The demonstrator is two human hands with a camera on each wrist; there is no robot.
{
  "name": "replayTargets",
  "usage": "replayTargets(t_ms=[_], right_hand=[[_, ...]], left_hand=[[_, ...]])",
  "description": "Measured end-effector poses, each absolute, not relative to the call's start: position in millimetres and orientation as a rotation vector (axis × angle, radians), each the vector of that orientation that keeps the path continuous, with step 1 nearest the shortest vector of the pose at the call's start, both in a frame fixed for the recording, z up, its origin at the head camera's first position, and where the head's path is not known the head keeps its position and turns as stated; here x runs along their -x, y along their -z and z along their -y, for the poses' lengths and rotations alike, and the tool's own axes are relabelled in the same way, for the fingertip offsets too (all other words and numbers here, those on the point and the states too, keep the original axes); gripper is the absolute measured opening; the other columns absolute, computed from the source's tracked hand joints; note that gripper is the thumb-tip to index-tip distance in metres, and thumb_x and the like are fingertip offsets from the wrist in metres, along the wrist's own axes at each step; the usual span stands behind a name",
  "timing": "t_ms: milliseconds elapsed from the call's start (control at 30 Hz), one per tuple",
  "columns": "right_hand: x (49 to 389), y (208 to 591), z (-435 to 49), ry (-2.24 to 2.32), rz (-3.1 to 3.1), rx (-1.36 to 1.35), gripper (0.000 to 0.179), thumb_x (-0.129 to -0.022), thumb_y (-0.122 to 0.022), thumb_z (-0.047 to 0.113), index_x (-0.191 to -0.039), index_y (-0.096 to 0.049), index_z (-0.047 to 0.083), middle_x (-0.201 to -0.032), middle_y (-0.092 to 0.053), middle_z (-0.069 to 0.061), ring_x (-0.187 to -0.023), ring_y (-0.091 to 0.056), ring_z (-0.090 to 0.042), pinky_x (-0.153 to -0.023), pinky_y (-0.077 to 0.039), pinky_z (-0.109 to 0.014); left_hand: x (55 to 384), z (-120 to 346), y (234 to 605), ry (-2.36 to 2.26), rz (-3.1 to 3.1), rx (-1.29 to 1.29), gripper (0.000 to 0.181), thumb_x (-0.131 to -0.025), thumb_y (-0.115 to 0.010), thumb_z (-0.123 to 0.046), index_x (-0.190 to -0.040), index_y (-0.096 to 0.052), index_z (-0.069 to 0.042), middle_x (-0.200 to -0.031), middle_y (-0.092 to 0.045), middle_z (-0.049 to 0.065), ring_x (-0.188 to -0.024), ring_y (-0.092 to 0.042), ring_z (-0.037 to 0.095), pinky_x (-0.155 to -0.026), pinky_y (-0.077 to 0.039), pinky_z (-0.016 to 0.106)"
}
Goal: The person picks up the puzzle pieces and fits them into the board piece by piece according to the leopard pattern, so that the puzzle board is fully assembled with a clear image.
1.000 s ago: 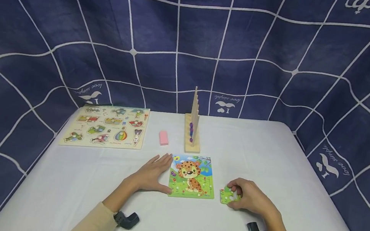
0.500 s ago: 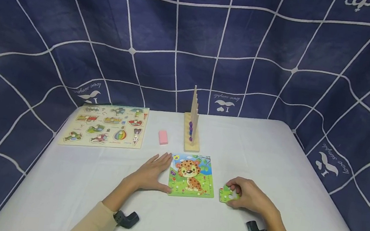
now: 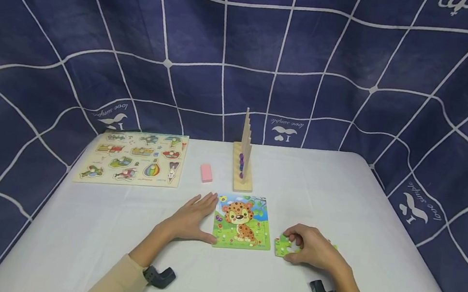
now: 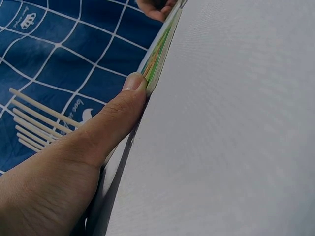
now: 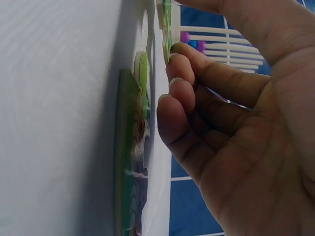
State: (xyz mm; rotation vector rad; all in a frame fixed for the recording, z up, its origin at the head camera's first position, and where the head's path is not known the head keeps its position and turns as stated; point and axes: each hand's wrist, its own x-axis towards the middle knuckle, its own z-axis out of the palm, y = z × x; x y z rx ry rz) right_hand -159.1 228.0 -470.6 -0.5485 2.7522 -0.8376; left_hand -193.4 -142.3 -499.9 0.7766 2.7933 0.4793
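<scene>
A square leopard puzzle (image 3: 242,222) lies flat on the white table. My left hand (image 3: 190,218) rests along its left side, fingers extended; in the left wrist view the thumb (image 4: 115,115) touches the puzzle's edge. To the right of the puzzle, my right hand (image 3: 313,247) pinches a green jigsaw piece (image 3: 281,246) between thumb and fingers. In the right wrist view that piece (image 5: 167,34) is seen edge-on at the fingertips, partly cut off by the frame. More puzzle pieces (image 5: 130,147) lie on the table below the hand; in the head view the hand mostly hides them.
Behind the leopard puzzle stands a wooden peg rack (image 3: 243,166) with purple and blue beads. A pink block (image 3: 206,173) lies to its left. A vehicle puzzle board (image 3: 133,159) occupies the back left. Dark blue checked cloth (image 3: 246,45) hangs behind the table.
My right hand has shifted slightly left with the jigsaw piece, and a bit of green now shows behind the hand. The left hand stays at the leopard puzzle's side.
</scene>
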Motion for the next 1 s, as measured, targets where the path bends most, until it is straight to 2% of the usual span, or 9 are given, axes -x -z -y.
replayTargets(t_ms=[733,1000], right_hand=[[164,464,-204,0.858,-2.746,0.603,0.047,-0.062,-0.089,0.015,-0.103,-0.068,0.006,-0.086,-0.061,0.007,-0.076,-0.052,-0.009,-0.064,-0.047,-0.018],[169,458,-191,0.806,-2.759,0.664,0.045,-0.064,-0.088,0.017,-0.104,-0.067,0.007,-0.081,-0.057,0.004,-0.074,-0.048,-0.01,-0.062,-0.041,-0.019]], left_hand=[[191,145,498,-0.514,-2.781,-0.777,0.125,-0.066,-0.063,-0.083,-0.155,-0.019,-0.007,-0.164,-0.012,0.005,-0.153,-0.01,0.02,-0.126,-0.007,0.044],[193,143,501,-0.487,-2.791,-0.781,0.125,-0.065,-0.062,-0.084,-0.155,-0.02,-0.007,-0.164,-0.012,0.005,-0.154,-0.01,0.021,-0.126,-0.008,0.044]])
